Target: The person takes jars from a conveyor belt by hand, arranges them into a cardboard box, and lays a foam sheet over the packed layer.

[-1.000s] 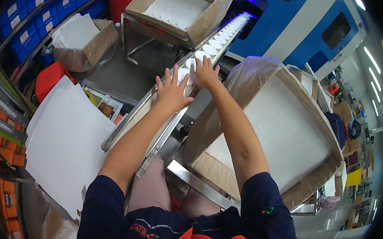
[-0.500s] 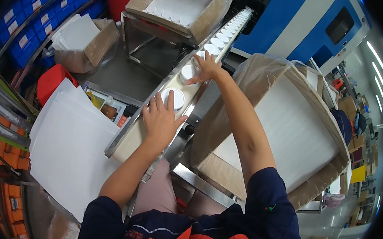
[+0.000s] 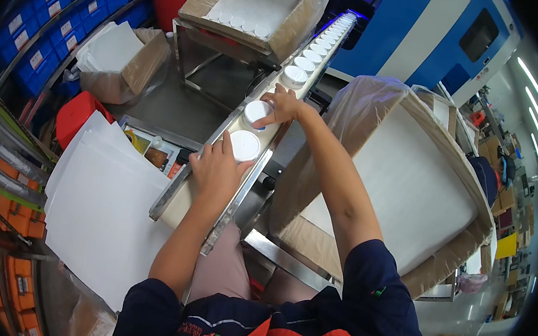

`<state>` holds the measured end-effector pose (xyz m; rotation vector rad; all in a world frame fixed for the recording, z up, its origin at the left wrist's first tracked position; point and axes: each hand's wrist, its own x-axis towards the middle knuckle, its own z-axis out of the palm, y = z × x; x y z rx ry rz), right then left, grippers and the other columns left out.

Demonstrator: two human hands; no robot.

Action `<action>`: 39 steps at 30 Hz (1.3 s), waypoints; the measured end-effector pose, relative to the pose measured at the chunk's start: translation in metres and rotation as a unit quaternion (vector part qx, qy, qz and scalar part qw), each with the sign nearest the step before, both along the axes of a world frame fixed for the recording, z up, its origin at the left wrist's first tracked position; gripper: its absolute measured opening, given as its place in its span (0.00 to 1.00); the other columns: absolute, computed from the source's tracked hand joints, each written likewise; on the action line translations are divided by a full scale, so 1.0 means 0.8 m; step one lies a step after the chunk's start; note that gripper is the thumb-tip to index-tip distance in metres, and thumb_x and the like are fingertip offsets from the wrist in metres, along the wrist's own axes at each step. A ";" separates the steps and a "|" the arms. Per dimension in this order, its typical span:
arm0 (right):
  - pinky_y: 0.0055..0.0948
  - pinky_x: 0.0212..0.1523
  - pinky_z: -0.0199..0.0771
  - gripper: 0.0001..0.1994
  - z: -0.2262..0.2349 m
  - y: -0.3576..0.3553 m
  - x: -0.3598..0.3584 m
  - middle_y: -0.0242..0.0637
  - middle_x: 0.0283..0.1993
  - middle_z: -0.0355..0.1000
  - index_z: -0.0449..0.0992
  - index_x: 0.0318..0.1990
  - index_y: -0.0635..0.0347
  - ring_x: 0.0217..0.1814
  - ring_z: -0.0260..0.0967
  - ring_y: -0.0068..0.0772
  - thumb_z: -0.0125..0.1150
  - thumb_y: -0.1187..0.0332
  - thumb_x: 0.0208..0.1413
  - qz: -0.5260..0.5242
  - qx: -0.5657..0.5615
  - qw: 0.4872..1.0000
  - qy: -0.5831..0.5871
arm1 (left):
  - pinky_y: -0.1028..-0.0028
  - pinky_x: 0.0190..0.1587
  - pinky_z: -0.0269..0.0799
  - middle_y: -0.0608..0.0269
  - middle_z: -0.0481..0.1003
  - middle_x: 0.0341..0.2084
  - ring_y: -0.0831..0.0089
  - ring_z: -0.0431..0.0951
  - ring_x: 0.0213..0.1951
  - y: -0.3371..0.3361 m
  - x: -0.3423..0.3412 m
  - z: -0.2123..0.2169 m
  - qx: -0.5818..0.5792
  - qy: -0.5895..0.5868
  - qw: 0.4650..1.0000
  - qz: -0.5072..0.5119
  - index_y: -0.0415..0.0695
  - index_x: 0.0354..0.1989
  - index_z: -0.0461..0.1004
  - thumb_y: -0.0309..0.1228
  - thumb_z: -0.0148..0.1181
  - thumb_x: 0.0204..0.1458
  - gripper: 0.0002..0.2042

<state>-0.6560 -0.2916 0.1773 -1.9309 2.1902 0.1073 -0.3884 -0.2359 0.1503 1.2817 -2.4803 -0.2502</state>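
Note:
A row of round white jars with flat lids stands on a narrow pale conveyor belt running away from me. My left hand curls round the nearest white jar, fingers on its left side and thumb at its near edge. Just beyond, my right hand grips the second white jar from the right, thumb on the near side and fingers on the far side. Farther up the belt, another white jar leads the rest of the line, untouched.
To the right stands a large plastic-lined carton with a white sheet inside. Beyond the belt's left side, a carton holds several white jars. White sheets lie at left beside a tray of small items. A blue-and-white machine stands behind.
The nearest two jars have come closer along the belt. My right hand has moved toward me with the second jar, and my left hand has closed round the nearest one.

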 end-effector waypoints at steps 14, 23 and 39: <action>0.52 0.71 0.58 0.49 -0.001 0.162 0.099 0.52 0.75 0.50 0.70 0.64 0.53 0.77 0.48 0.59 0.79 0.39 0.32 -0.063 -0.398 0.761 -0.508 | 0.53 0.64 0.64 0.54 0.69 0.58 0.53 0.69 0.59 0.065 0.124 0.010 -0.142 0.441 0.839 -0.284 0.46 0.65 0.60 0.41 0.78 0.45 0.40; 0.80 0.70 0.41 0.48 0.063 0.429 0.179 0.46 0.80 0.39 0.72 0.62 0.39 0.80 0.20 0.73 0.72 0.27 0.31 0.088 -0.323 0.090 -0.938 | 0.49 0.63 0.60 0.58 0.74 0.57 0.56 0.71 0.57 0.139 0.051 0.015 -0.147 0.467 0.800 -0.347 0.51 0.59 0.65 0.40 0.77 0.44 0.34; 0.72 0.75 0.38 0.49 0.062 0.528 0.168 0.50 0.80 0.37 0.66 0.67 0.40 0.79 0.21 0.74 0.72 0.30 0.37 -0.072 -0.450 -0.028 -0.890 | 0.52 0.64 0.54 0.69 0.70 0.60 0.67 0.70 0.59 0.201 -0.151 -0.155 -0.071 0.039 0.874 -0.479 0.52 0.66 0.65 0.43 0.73 0.41 0.40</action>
